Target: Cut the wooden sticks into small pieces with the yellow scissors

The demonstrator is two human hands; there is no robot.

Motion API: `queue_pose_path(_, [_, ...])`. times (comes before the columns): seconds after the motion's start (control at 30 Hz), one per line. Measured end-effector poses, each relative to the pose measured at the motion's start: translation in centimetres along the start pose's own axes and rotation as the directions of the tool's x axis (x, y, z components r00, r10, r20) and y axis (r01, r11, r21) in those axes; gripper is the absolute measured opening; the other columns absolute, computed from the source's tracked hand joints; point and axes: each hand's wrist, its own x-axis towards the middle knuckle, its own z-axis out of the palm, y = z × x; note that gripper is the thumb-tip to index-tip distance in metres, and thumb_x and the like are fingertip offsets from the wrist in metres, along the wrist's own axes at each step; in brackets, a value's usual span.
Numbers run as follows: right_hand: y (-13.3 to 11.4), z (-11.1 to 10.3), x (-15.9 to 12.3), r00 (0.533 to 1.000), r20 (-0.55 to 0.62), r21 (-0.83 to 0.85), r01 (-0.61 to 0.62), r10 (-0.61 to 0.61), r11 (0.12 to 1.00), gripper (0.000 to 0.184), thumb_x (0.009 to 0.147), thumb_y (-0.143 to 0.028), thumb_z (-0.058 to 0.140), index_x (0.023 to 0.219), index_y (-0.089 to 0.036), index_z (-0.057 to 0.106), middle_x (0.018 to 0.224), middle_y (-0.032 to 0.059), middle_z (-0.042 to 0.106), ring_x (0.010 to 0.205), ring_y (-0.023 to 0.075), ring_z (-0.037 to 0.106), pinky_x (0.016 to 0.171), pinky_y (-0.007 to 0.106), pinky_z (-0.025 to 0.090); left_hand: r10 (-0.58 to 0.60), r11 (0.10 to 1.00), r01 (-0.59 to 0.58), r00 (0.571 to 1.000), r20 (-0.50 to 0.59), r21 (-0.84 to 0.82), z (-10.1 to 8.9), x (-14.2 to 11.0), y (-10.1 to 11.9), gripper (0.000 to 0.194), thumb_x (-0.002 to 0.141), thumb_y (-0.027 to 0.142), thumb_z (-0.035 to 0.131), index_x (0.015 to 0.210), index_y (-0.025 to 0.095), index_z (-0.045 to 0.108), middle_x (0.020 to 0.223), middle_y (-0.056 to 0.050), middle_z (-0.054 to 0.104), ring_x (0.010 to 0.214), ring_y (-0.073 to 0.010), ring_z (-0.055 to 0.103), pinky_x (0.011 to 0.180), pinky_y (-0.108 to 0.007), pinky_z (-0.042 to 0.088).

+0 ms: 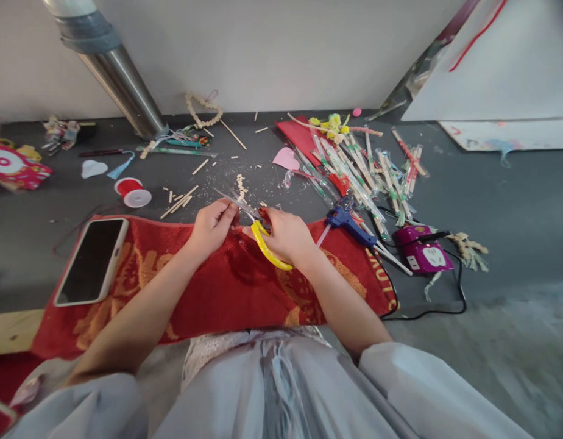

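My right hand [288,236] is closed around the yellow handle of a pair of scissors [267,251]. Their blades point away and to the left, parted a little. Something small and red shows by the right fingertips; its kind is unclear. Just left of the blades, my left hand [212,225] is closed with thumb and fingers pinched together, and whatever is between them is hidden. Both hands are above the near part of a red towel [208,299]. Beyond the blades lies a small strip of pale, beaded-looking pieces [240,186], with crumbs and short stick pieces [178,204] scattered around.
A phone [93,262] rests on the towel's left side. Right of my hands are a blue glue gun [350,224], several wrapped sticks [350,164] and a purple power socket [423,250] with a black cable. A ribbon spool [133,192] and metal post [121,85] stand left.
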Motion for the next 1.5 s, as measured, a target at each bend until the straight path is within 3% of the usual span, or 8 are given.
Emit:
queue_pose_path(0.23, [0.3,0.3,0.5,0.994,-0.096,0.111,-0.041,0.051,0.993,0.052,0.092,-0.064,0.045,0.107,-0.017,0.061,0.101,0.0115,0.072,0.092,0.0256,0.069,0.073,0.03,0.044,-0.07,0.96,0.064,0.997,-0.013,-0.274,0.7,-0.3,0.1,0.034,0.09,0.052,0.046,0.095,0.02,0.054,0.077,-0.003,0.065,0.063,-0.0125,0.061,0.059,-0.025,0.052])
queue_pose_path(0.33, [0.7,0.1,0.7,0.986,-0.134,0.199,-0.072,0.1,0.977,0.05,0.094,-0.063,0.038,0.092,-0.019,0.061,0.088,0.0079,0.071,0.082,0.0228,0.067,0.066,0.028,0.041,-0.031,0.949,0.041,0.999,0.038,-0.314,1.3,-0.8,-0.2,0.044,0.087,0.055,0.052,0.113,0.02,0.053,0.106,-0.009,0.068,0.092,-0.0185,0.068,0.078,-0.031,0.057])
queue_pose_path(0.43, [0.6,0.0,0.5,0.984,-0.144,0.291,-0.062,0.108,0.955,0.05,0.096,-0.063,0.034,0.083,-0.02,0.058,0.08,0.0053,0.069,0.075,0.0197,0.065,0.063,0.027,0.038,0.086,0.94,-0.054,0.993,0.082,-0.337,2.2,-1.5,-0.4,0.065,0.082,0.059,0.061,0.132,0.021,0.044,0.139,-0.017,0.053,0.125,-0.0279,0.056,0.099,-0.041,0.052])
queue_pose_path(0.5, [0.4,0.2,0.4,0.984,-0.151,0.35,-0.033,0.091,0.936,0.05,0.096,-0.061,0.033,0.083,-0.02,0.058,0.078,0.0045,0.069,0.072,0.0182,0.063,0.063,0.026,0.038,0.171,0.936,-0.127,0.979,0.11,-0.328,2.9,-2.1,-0.4,0.08,0.078,0.061,0.067,0.14,0.02,0.038,0.148,-0.019,0.042,0.136,-0.0327,0.046,0.111,-0.049,0.043])
queue_pose_path(0.63, [-0.3,1.0,0.4,0.99,-0.13,0.413,0.011,0.047,0.911,0.048,0.098,-0.057,0.03,0.088,-0.02,0.06,0.079,0.0052,0.069,0.073,0.0185,0.064,0.064,0.027,0.04,0.254,0.93,-0.207,0.96,0.122,-0.303,3.9,-3.0,-0.4,0.104,0.064,0.066,0.077,0.147,0.023,0.031,0.151,-0.018,0.034,0.144,-0.0388,0.031,0.122,-0.059,0.022])
queue_pose_path(0.8, [-1.2,1.7,0.1,0.994,-0.105,0.407,0.064,-0.023,0.911,0.044,0.097,-0.055,0.034,0.09,-0.019,0.059,0.085,0.0079,0.071,0.075,0.0205,0.066,0.065,0.029,0.041,0.24,0.926,-0.195,0.965,0.103,-0.323,4.7,-3.7,0.0,0.129,0.052,0.073,0.079,0.153,0.024,0.014,0.158,-0.019,0.015,0.149,-0.0426,0.014,0.122,-0.062,0.016])
queue_pose_path(0.93, [-1.3,1.9,0.0,0.993,-0.118,0.431,0.08,-0.032,0.899,0.046,0.096,-0.058,0.035,0.085,-0.02,0.058,0.082,0.007,0.07,0.073,0.02,0.065,0.063,0.029,0.041,0.229,0.93,-0.2,0.972,0.058,-0.308,5.3,-4.0,0.1,0.134,0.051,0.072,0.081,0.153,0.026,0.009,0.159,-0.018,0.01,0.151,-0.0413,0.004,0.123,-0.061,0.015])
queue_pose_path(1.5, [-1.5,2.1,0.5,0.99,-0.131,0.481,0.106,-0.048,0.87,0.054,0.091,-0.07,0.038,0.089,-0.02,0.06,0.072,0.0045,0.066,0.064,0.0187,0.061,0.059,0.028,0.04,0.219,0.895,-0.245,0.969,-0.111,-0.372,6.4,-3.5,-0.3,0.124,0.046,0.07,0.084,0.145,0.022,0.026,0.142,-0.017,0.035,0.141,-0.0381,0.031,0.121,-0.054,0.026])
